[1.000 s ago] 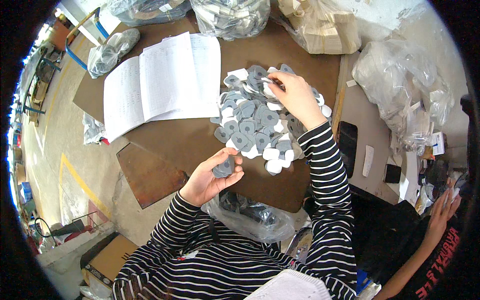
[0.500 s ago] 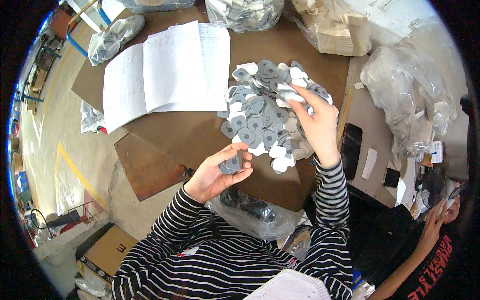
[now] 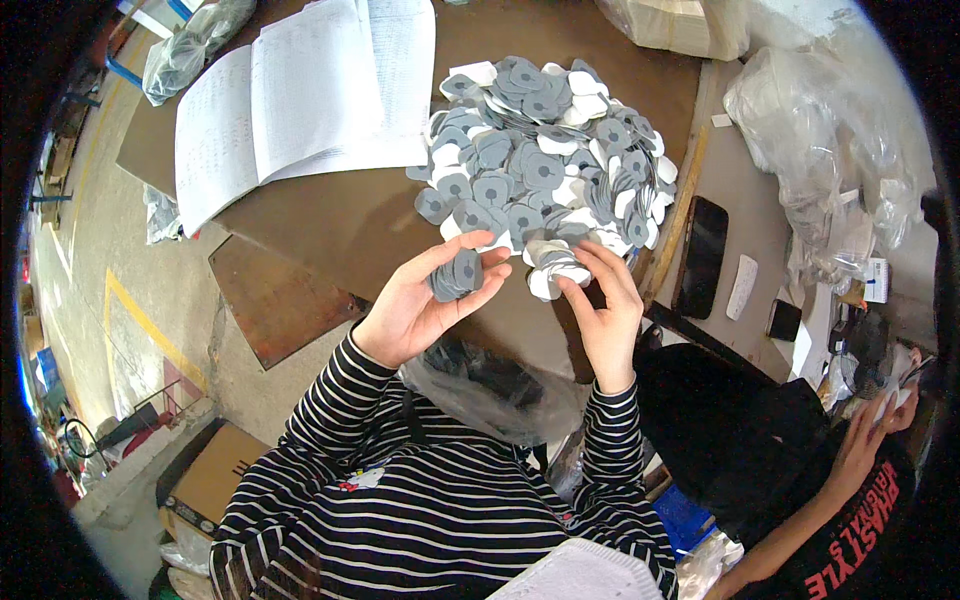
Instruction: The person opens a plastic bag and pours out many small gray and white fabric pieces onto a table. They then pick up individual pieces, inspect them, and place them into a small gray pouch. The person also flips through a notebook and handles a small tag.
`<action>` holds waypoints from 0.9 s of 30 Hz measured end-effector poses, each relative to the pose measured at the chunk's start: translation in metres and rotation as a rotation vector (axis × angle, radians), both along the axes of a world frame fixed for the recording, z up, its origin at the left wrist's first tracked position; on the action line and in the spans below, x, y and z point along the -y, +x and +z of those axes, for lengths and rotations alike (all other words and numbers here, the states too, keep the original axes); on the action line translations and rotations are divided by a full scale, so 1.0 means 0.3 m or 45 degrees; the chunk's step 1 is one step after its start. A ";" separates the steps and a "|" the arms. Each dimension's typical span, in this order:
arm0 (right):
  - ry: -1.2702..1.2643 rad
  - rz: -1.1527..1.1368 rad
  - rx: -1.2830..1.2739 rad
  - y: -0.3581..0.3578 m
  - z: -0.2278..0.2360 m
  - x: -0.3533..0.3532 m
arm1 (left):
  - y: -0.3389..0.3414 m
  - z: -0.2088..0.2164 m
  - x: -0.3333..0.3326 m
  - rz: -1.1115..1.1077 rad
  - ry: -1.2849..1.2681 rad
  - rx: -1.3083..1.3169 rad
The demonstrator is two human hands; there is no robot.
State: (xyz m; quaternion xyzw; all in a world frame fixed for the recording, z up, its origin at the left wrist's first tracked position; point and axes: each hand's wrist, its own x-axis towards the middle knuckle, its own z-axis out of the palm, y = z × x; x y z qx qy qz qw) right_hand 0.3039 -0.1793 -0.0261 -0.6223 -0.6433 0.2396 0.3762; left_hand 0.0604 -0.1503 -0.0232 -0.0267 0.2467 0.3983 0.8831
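Note:
A heap of small flat grey-and-white pads point(image 3: 540, 170), rounded squares with a dark dot in the middle of the grey side, lies on the brown table. My left hand point(image 3: 402, 308) curls around a short stack of grey pads point(image 3: 456, 277), held at the heap's near left edge. A few centimetres to the right, my right hand point(image 3: 610, 318) has thumb and fingers closed on a small bunch of pads point(image 3: 556, 268), mostly white side out. Both hands are apart from each other.
An open notebook with handwritten pages point(image 3: 315, 85) lies left of the heap. To the right are a black phone point(image 3: 702, 255), a white strip point(image 3: 741, 287) and clear plastic bags point(image 3: 810, 150). A plastic bag point(image 3: 490, 390) hangs at my lap. A co-worker's arm point(image 3: 850, 460) is at lower right.
My right hand has come from the heap's far right side toward me, bringing a bunch of pads near my left hand. The left hand still holds its stack. The whole view has shifted slightly.

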 end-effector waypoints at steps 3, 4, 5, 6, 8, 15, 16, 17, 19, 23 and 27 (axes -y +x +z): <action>0.097 -0.051 0.148 -0.002 -0.002 0.010 | 0.019 -0.010 0.021 -0.014 -0.029 -0.103; 0.091 -0.073 0.132 -0.003 -0.003 0.014 | 0.022 -0.006 0.025 -0.038 -0.018 -0.108; 0.084 -0.093 0.117 -0.005 -0.004 0.021 | 0.025 -0.002 0.032 -0.061 -0.007 -0.114; 0.078 -0.117 0.100 -0.006 -0.005 0.030 | 0.027 0.000 0.035 -0.087 0.006 -0.121; 0.091 -0.142 0.063 -0.001 -0.009 0.051 | 0.037 -0.002 0.040 -0.122 -0.017 -0.093; -0.192 -0.287 -0.833 0.040 -0.021 0.072 | 0.078 0.003 0.050 -0.254 0.030 -0.176; -0.290 -0.318 -1.057 0.039 0.003 0.072 | 0.083 0.005 0.050 -0.257 0.039 -0.172; -0.303 -0.326 -1.024 0.038 -0.001 0.067 | 0.087 0.007 0.049 -0.260 0.047 -0.168; -0.325 -0.352 -0.950 0.040 -0.025 0.063 | 0.094 0.009 0.050 -0.271 0.053 -0.173; -0.043 -0.205 -0.133 0.010 -0.021 0.064 | 0.086 0.005 0.057 -0.254 0.045 -0.209; -0.040 -0.159 -0.059 0.016 0.001 0.076 | 0.065 0.001 0.060 -0.239 0.029 -0.251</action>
